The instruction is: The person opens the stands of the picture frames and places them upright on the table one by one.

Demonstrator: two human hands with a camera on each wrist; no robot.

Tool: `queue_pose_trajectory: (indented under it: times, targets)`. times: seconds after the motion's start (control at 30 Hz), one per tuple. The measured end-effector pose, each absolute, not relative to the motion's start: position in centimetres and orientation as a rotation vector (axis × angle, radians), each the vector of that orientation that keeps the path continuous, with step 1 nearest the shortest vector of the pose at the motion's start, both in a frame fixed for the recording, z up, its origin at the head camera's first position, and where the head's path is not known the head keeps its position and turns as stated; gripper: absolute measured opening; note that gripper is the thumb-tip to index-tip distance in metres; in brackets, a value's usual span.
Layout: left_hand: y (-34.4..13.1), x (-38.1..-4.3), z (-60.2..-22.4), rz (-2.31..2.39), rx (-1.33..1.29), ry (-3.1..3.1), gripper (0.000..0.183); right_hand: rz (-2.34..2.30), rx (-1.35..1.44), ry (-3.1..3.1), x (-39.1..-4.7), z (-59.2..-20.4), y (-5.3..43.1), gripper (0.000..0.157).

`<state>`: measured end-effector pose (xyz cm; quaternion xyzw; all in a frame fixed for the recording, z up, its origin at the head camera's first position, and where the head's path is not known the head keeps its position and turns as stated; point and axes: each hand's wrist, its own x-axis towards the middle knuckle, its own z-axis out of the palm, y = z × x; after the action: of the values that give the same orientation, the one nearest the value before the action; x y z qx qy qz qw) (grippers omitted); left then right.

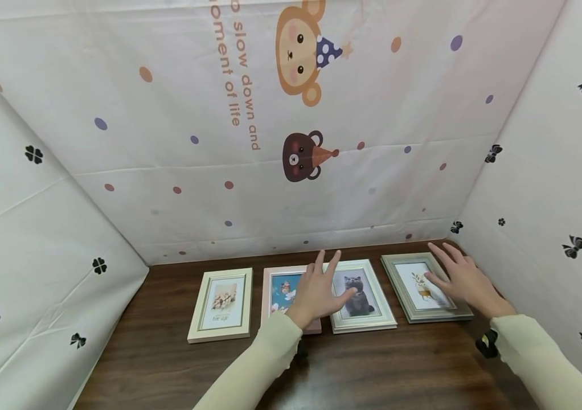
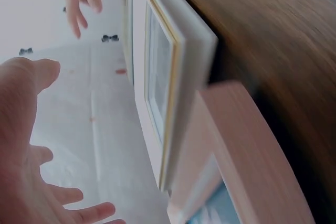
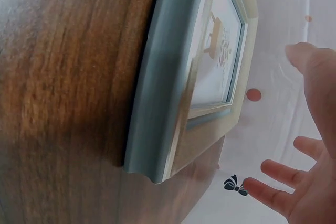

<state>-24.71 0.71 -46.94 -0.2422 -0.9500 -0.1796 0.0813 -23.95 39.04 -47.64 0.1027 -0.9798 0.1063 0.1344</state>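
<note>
Above the gap between the pink picture frame (image 1: 266, 285) and the white cat picture frame (image 1: 383, 310) hovers my left hand (image 1: 318, 293), fingers spread and holding nothing. It hides part of both frames in the head view. My right hand (image 1: 467, 282) hangs over the right edge of the grey-green picture frame (image 1: 398, 279), fingers apart, also holding nothing. That frame shows a potted plant, and its blue-grey side (image 3: 165, 77) fills the middle of the right wrist view. At the left end lies a cream picture frame (image 1: 196, 310) with a flower print.
All the frames lie in a row on a dark brown wooden table (image 1: 352, 370). Behind them rises a white cloth wall (image 1: 373, 114) with cartoon animals and dots. More patterned walls stand at the left (image 1: 24, 239) and right (image 1: 537, 188).
</note>
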Motion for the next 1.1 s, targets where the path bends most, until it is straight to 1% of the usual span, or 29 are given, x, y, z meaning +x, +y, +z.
queue_pose_trajectory:
  times: [0.3,0.6,0.93,1.1]
  targets:
    - [4.7,-24.6,-46.2,-0.634,-0.745,-2.875,0.092,0.399,0.285,-2.909,-24.7,-47.3,39.4,0.079]
    - [9.0,-24.8,-45.6,-0.838,-0.687,-2.898,0.090,0.485,0.150,-3.026,-25.4,-47.6,39.5,0.079]
    - [12.9,-24.8,-45.4,-1.110,-0.574,-2.967,0.087,0.480,0.042,-3.100,-25.9,-47.2,39.5,0.074]
    - [14.6,-24.8,-45.7,-1.192,-0.508,-3.016,0.087,0.443,-0.031,-3.138,-26.3,-46.9,39.7,0.067]
